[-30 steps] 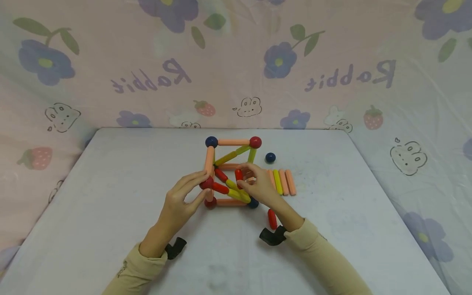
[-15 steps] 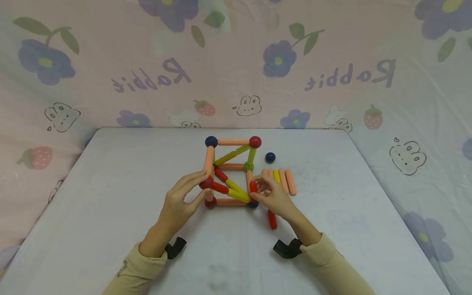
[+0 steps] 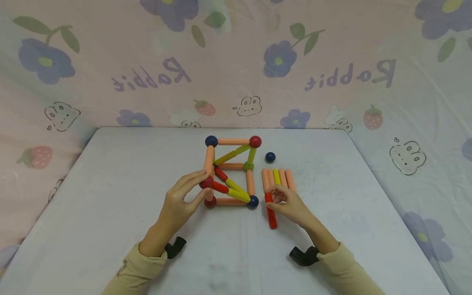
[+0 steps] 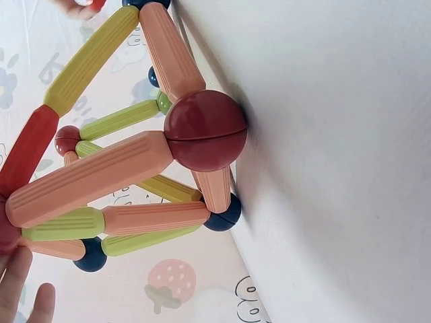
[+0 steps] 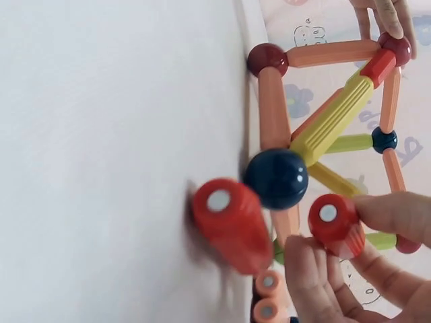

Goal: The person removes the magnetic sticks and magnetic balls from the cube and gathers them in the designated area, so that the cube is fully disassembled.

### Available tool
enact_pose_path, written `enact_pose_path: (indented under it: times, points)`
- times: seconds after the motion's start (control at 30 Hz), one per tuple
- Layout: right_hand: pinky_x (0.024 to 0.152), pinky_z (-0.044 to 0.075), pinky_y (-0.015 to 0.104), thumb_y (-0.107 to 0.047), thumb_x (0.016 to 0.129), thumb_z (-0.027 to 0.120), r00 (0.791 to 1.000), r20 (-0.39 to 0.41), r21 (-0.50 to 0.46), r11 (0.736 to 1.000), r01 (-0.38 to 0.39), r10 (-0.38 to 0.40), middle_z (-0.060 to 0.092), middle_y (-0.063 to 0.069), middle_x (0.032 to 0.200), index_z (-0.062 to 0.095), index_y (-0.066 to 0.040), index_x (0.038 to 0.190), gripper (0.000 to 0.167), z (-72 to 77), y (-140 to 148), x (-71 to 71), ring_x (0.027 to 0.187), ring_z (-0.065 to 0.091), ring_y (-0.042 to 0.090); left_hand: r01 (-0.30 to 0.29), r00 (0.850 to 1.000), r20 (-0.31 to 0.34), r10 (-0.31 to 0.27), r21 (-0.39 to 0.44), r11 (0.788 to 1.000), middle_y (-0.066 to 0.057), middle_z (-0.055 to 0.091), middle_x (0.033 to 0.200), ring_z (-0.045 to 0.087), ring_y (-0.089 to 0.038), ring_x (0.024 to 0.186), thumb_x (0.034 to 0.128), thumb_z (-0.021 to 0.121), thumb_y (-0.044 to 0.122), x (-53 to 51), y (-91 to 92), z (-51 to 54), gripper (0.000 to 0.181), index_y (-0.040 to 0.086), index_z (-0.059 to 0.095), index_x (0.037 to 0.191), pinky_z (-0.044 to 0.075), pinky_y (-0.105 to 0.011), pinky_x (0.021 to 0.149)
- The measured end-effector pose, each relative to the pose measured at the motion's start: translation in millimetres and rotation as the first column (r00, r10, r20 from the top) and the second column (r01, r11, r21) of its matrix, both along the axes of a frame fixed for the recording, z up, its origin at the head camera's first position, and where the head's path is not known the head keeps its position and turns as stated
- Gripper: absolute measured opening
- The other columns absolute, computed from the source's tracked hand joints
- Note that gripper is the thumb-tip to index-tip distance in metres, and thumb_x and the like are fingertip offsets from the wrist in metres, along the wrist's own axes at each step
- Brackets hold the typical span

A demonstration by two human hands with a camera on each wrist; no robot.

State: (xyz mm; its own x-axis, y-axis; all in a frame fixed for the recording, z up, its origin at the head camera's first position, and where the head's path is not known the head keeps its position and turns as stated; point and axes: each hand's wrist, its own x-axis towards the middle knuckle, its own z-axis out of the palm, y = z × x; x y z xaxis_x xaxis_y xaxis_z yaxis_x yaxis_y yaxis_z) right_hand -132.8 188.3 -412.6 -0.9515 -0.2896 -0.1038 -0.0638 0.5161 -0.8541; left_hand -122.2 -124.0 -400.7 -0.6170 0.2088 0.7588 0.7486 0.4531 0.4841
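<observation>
Pinching red rod, right hand, left hand apparently gripping ball

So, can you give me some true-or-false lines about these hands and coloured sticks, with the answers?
1. The right hand pinches a red stick. True.
2. The left hand touches nothing. False: it holds a red ball on the frame.
3. A loose blue ball sits beyond the row of sticks. True.
4. Every stick in that row is yellow. False: only the middle one is.
</observation>
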Motion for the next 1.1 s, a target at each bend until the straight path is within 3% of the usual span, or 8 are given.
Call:
enact_pose_path:
  times: [0.3, 0.67, 0.9, 1.1]
  points:
    - [0.062, 0.048, 0.018, -0.011, 0.087, 0.068, 0.998, 0.062, 0.061, 0.998, 0.007, -0.011, 0.058, 0.015, 0.094, 0.059, 0.002, 0.116, 0.032, -6.9, 16.1, 6.3, 0.079, 0.055, 0.017, 0.006, 1.0, 0.002, -0.006, 0.003, 1.0, -0.02, 0.067, 0.115, 0.063, -0.026, 0.11, 0.0668, 0.08, -0.009, 0.5, 1.1, 0.6, 0.053, -0.002, 0.066, 0.117, 0.04, -0.006, 0.104]
    - [0.056, 0.044, 0.018, -0.013, 0.084, 0.071, 0.992, 0.123, 0.114, 0.992, -0.048, 0.034, 0.059, 0.009, 0.086, 0.062, 0.001, 0.108, 0.029, -17.2, 26.8, 14.4, 0.07, 0.051, 0.012, -0.001, 1.0, 0.003, 0.001, -0.003, 1.0, -0.02, 0.067, 0.116, 0.063, -0.025, 0.112, 0.0658, 0.08, -0.011, 1.2, 0.1, 2.4, 0.054, -0.003, 0.066, 0.117, 0.04, -0.007, 0.105]
    - [0.05, 0.043, 0.016, -0.012, 0.083, 0.073, 0.995, 0.082, 0.141, 0.987, -0.072, 0.061, 0.057, 0.005, 0.077, 0.062, 0.002, 0.103, 0.026, -17.4, 25.6, 16.4, 0.059, 0.049, 0.005, -0.007, 1.0, 0.018, 0.007, -0.006, 1.0, -0.02, 0.067, 0.117, 0.063, -0.026, 0.112, 0.0663, 0.08, -0.01, 1.7, 0.0, 1.5, 0.054, -0.002, 0.066, 0.118, 0.04, -0.007, 0.105]
    - [0.05, 0.043, 0.016, -0.011, 0.083, 0.073, 0.997, 0.016, 0.2, 0.977, -0.081, 0.079, 0.059, 0.005, 0.075, 0.063, 0.002, 0.1, 0.024, -17.1, 25.7, 15.8, 0.059, 0.049, 0.004, -0.003, 0.999, 0.039, 0.003, 0.0, 1.0, -0.02, 0.066, 0.118, 0.062, -0.028, 0.111, 0.0683, 0.079, -0.01, 1.7, 0.3, 0.9, 0.052, -0.002, 0.066, 0.118, 0.04, -0.006, 0.104]
